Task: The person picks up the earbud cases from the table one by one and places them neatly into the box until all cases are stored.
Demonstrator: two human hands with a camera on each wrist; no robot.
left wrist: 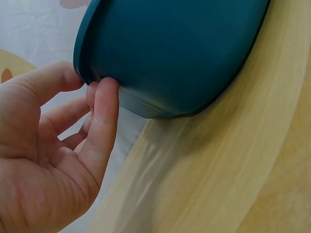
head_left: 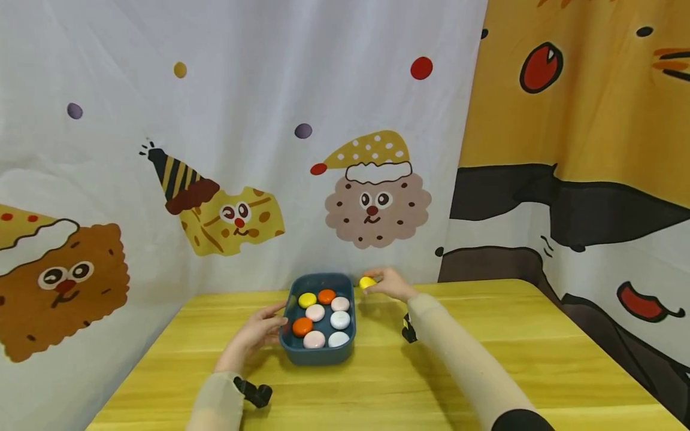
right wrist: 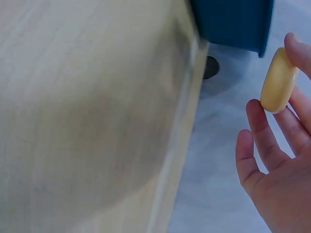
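Note:
A dark teal rectangular container (head_left: 318, 357) with rounded corners stands on the table, holding several smooth round pieces. Among these are a yellow piece (head_left: 308, 300), an orange piece (head_left: 302, 327), a pink piece (head_left: 314, 340) and a white piece (head_left: 339, 320). At the container's left side, my left hand (head_left: 257, 330) pinches the rim; the left wrist view shows its fingertips (left wrist: 106, 97) against the teal wall. Just beyond the far right corner, my right hand (head_left: 392, 284) holds another yellow piece (right wrist: 279, 80) on edge between thumb and fingers, apart from the container.
The wooden table (head_left: 377, 395) reaches back to a printed curtain (head_left: 259, 90) close behind the container. A black wrist device (head_left: 253, 392) sits on the left wrist, another black device (head_left: 409, 328) on the right.

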